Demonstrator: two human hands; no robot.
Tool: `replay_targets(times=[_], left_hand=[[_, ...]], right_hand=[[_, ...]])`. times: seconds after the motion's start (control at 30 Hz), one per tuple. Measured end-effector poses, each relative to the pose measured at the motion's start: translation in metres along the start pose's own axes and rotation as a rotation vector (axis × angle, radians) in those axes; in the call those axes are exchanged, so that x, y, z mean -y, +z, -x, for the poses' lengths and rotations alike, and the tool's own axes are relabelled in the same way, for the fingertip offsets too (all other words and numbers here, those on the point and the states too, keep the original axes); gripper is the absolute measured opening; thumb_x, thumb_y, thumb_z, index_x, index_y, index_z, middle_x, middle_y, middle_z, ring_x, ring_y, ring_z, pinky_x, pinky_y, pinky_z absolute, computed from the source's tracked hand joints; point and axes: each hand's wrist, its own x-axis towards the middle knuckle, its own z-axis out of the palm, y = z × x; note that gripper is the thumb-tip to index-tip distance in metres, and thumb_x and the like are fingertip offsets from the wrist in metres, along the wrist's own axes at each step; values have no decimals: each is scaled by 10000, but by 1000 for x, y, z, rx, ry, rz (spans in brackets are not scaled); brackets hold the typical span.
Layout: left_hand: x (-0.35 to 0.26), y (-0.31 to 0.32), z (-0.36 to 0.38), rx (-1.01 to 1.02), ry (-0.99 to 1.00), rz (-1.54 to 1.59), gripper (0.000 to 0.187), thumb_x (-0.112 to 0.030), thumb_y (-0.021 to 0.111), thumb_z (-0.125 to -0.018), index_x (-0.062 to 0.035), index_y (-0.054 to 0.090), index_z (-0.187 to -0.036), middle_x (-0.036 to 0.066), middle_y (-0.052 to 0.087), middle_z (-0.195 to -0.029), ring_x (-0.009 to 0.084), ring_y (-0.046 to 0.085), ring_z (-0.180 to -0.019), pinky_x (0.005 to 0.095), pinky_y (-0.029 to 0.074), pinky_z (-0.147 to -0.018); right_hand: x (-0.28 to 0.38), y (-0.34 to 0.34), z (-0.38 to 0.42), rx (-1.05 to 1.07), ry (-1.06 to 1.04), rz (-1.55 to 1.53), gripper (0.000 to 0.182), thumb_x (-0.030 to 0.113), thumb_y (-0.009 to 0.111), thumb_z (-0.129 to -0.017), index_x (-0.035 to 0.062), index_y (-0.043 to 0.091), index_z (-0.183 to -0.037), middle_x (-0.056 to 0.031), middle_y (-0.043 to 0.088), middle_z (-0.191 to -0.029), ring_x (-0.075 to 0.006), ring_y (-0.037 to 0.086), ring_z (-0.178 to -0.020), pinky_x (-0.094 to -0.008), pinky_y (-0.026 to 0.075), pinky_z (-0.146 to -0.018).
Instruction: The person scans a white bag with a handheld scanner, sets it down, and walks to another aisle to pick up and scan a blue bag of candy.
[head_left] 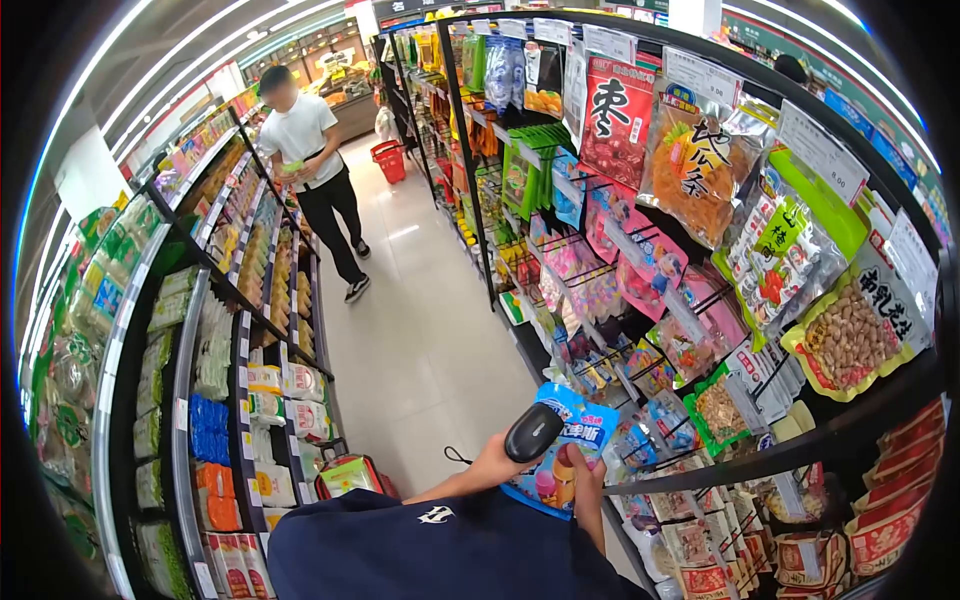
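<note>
My left hand [490, 466] is closed around a black handheld scanner [534, 433], whose rounded head faces up. A thin black cord [456, 455] loops out beside that wrist. The scanner covers part of a blue snack bag [590, 421], printed with pale lettering and pictures of ice cream cones. My right hand [586, 485] grips this bag at its right side, thumb across the front. Both hands are close together in front of my dark blue shirt [420, 550], and the scanner's handle is largely hidden.
A black rack [470, 170] of hanging snack bags runs along my right, with peanuts [853, 325] near me. Shelves of packaged goods [215, 345] line the left. In the aisle [420, 280] stand a person in a white shirt [300, 135] and a red basket [388, 160]. Another red basket [355, 474] is low on my left.
</note>
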Motion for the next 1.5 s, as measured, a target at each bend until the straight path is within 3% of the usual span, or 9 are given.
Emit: replay_targets(times=[0.53, 0.67, 0.73, 0.83, 0.93, 1.0, 1.13, 1.27, 1.5], left_hand=[[3, -6, -2, 31, 260, -95, 620, -143, 781, -789, -46, 498, -1332, 76, 615, -1093, 124, 633, -825, 264, 545, -616], [-29, -31, -6, 212, 13, 32, 573, -115, 780, -792, -38, 515, -1293, 53, 620, -1021, 127, 629, -790, 256, 530, -649], [-44, -41, -16, 237, 9, 14, 535, -107, 780, -795, -29, 522, -1257, 32, 624, -965, 108, 612, -794, 255, 521, -683], [-52, -45, -30, 243, 362, -78, 505, -115, 782, -802, -22, 520, -1224, 21, 626, -932, 74, 576, -791, 255, 521, -674], [-64, -47, -30, 287, 136, 5, 563, -88, 783, -787, -14, 516, -1277, 44, 651, -1028, 92, 581, -900, 274, 518, -789], [-58, -45, -31, 234, 283, -52, 530, -74, 767, -801, -22, 522, -1268, 33, 661, -989, 78, 584, -849, 263, 521, -748], [-64, -40, -21, 182, 68, 49, 601, -64, 768, -798, -57, 493, -1333, 6, 680, -958, 73, 610, -783, 255, 540, -661], [-35, -45, -24, 163, -41, 127, 704, -91, 826, -739, -58, 466, -1344, 65, 681, -1060, 118, 660, -820, 307, 574, -703], [-46, -26, -28, 65, 117, -146, 274, -92, 778, -795, -7, 679, -1036, 24, 697, -839, 57, 614, -685, 240, 511, -608]], right_hand=[[-32, -5, -13, -179, -15, -23, 522, 309, 758, -828, -1, 476, -1139, -111, 600, -1031, -200, 627, -918, -324, 504, -816], [-45, -3, -19, -176, -21, -116, 442, 188, 710, -882, 3, 479, -1211, -99, 587, -1093, -184, 622, -944, -302, 524, -805], [-32, 13, -12, -157, -70, -75, 463, 336, 727, -861, 40, 470, -1109, -77, 576, -980, -172, 604, -887, -318, 495, -794], [-18, 23, -10, -155, -62, -124, 492, 410, 684, -880, 49, 460, -1128, -72, 560, -1001, -175, 587, -932, -335, 481, -825], [-11, 27, -18, -221, -58, -149, 523, 390, 701, -872, 49, 436, -1167, -86, 555, -1021, -183, 588, -932, -334, 479, -831], [-14, 22, -25, -206, -71, -146, 546, 347, 720, -865, 43, 410, -1196, -105, 551, -1068, -189, 588, -961, -336, 483, -841], [-37, 7, -37, -101, -135, -171, 597, 280, 731, -859, 26, 375, -1266, -131, 559, -1159, -210, 596, -1035, -342, 495, -877], [-40, 3, -40, -124, -93, -108, 460, 299, 745, -841, 69, 484, -1143, -80, 605, -1039, -186, 617, -944, -325, 513, -814], [6, 21, -10, -142, -111, -138, 294, 158, 712, -872, 4, 617, -1104, -66, 669, -1024, -134, 643, -892, -272, 503, -819]])
